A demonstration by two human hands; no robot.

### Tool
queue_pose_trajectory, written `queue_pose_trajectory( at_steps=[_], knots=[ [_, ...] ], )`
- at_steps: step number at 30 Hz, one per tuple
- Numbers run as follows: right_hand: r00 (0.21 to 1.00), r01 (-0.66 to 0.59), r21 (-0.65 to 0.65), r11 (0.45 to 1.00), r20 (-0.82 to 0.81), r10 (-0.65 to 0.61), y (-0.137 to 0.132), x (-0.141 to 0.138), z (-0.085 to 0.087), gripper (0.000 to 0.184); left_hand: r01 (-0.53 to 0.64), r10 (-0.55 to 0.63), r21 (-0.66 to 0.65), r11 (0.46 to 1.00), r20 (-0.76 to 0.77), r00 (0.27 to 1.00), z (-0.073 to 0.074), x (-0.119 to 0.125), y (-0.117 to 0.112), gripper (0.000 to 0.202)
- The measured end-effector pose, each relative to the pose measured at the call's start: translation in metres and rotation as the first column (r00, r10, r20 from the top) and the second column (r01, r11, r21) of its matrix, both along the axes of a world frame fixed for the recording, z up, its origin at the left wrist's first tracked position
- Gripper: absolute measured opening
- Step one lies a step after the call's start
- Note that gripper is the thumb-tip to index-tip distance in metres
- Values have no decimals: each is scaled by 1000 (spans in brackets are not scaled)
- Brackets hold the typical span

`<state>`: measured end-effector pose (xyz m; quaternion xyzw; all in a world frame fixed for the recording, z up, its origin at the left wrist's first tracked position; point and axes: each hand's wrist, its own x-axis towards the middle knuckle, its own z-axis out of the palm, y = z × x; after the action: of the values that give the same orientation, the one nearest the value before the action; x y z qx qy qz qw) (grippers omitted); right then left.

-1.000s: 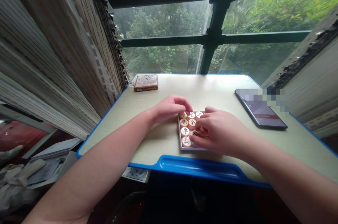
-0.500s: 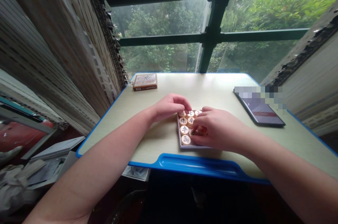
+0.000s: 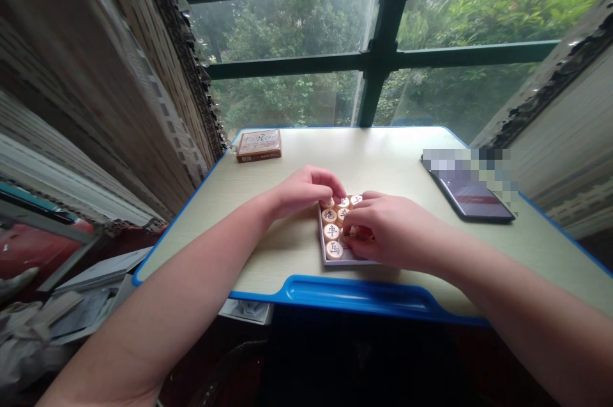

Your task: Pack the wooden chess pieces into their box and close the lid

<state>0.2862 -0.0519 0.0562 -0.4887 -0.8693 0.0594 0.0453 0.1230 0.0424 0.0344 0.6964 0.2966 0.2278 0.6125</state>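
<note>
Round wooden Chinese chess pieces (image 3: 331, 231) with dark and red characters lie in rows inside a shallow light tray (image 3: 324, 260) on the table. My left hand (image 3: 313, 184) rests over the tray's far left corner. Its thumb and curled fingers are apart, with their tips touching the pieces there. Over the right side of the tray, my right hand (image 3: 390, 225) pinches a Chinese chess piece (image 3: 349, 234) between thumb and fingers, and the hand hides much of it. Bare tray floor shows beside the near left piece. Pieces under my right palm are mostly hidden.
A small brown box (image 3: 259, 146) with printed characters sits at the table's far left. A dark phone (image 3: 472, 193), partly blurred out, lies on the right. The pale table (image 3: 268, 266) has a blue rim with a moulded groove (image 3: 359, 292) in front. Curtains flank the window.
The view has shifted slightly, so the table sits a little higher. My right fingers have moved slightly and expose tray floor beside the near left piece. My left hand stays at the far corner.
</note>
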Motion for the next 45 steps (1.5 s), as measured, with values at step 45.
queue_pose_trajectory(
  at_steps=[45],
  knots=[
    [975, 188, -35, 982, 127, -182, 3, 15, 14, 19, 16, -15, 11, 1000, -81, 997, 2, 2, -4, 20]
  ],
)
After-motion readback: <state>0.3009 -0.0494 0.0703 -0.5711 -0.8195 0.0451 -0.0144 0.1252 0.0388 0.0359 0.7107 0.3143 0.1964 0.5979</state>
